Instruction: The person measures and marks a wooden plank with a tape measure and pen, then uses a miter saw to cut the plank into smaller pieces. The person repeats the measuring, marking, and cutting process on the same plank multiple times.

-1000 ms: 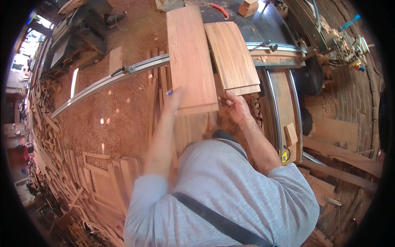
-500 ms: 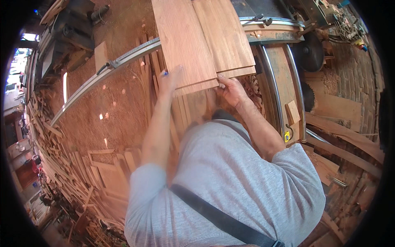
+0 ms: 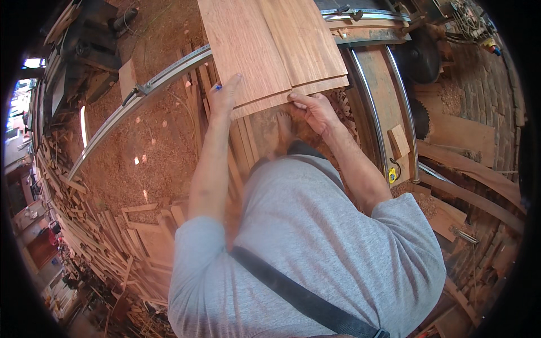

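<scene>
Two flat reddish-brown boards lie side by side in front of me, the left board (image 3: 242, 48) and the right board (image 3: 304, 42). Their near ends sit almost level, the left one slightly closer to me. My left hand (image 3: 224, 98) grips the left board's near left corner, thumb on top. A small blue object (image 3: 217, 87), too small to name, shows at its fingers. My right hand (image 3: 316, 111) pinches the near edge of the left board, close to the seam between the two. What supports the boards is hidden beneath them.
A metal rail with a scale (image 3: 169, 74) runs out left over a sawdust-covered floor. Two chrome bars (image 3: 369, 107) stand at the right, near a dark circular saw blade (image 3: 420, 56) and a yellow tape measure (image 3: 392, 174). Wood offcuts (image 3: 107, 225) pile up at left.
The left board's near end has shifted away from me, making the step between the two ends smaller. Both hands stay on the wood, and the whole view has tilted slightly.
</scene>
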The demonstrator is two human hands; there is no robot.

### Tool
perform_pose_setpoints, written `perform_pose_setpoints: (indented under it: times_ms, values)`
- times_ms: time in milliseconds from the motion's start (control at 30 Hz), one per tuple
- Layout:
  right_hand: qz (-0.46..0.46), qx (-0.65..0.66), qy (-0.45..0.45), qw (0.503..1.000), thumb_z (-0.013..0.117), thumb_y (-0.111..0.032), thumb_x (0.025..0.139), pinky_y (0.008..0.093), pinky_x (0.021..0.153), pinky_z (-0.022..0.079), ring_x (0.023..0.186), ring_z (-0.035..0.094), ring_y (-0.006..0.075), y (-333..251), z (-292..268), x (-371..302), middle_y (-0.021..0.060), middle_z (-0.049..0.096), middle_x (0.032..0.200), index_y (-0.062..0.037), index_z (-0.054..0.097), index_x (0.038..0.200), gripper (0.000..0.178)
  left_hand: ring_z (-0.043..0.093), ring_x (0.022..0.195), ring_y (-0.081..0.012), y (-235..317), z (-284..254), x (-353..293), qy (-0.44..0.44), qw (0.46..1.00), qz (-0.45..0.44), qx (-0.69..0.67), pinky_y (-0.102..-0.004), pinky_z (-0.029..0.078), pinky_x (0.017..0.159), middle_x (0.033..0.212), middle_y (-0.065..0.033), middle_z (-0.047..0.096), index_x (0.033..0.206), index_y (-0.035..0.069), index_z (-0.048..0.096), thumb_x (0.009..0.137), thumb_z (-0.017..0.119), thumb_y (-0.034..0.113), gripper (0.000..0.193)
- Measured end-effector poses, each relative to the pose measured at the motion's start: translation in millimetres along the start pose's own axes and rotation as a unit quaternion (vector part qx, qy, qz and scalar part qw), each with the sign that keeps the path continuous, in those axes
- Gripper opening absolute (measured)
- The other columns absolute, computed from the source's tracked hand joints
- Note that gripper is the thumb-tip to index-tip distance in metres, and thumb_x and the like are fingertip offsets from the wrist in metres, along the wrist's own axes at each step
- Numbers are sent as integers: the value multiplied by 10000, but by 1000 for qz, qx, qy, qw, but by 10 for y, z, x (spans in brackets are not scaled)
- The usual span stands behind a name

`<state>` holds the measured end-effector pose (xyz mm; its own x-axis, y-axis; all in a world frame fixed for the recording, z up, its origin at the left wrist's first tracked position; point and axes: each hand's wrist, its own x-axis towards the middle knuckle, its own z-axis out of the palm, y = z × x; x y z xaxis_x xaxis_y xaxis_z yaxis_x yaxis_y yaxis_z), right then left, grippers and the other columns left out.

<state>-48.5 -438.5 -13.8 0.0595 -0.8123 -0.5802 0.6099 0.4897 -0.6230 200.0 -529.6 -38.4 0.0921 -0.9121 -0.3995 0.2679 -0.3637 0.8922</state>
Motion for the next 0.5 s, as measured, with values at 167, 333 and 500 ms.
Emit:
perform_pose_setpoints:
  times_ms: [167,333,500]
  values:
    - [6,0,4,1000,760,-40,922,364,930,604,1033,706,198,-6,9,10,101,729,1095,18,669,1148,250,712,918,-160,66,5,10,6,1000,-8,25,-292,564,795,1085,-99,738,1159,-57,697,904,803,195,374]
    - [5,3,4,1000,745,-35,931,338,920,605,1026,699,189,8,4,18,110,724,1084,38,664,1135,231,714,910,-161,34,-2,34,4,1000,1,-6,-291,564,781,1079,-105,737,1144,-63,697,895,813,200,380]
    - [-15,11,2,1000,735,-32,938,334,919,605,1001,701,199,26,17,38,121,722,1072,56,664,1113,208,717,907,-164,-12,-9,88,13,1000,14,-12,-289,566,770,1080,-105,740,1146,-59,696,893,818,200,383]
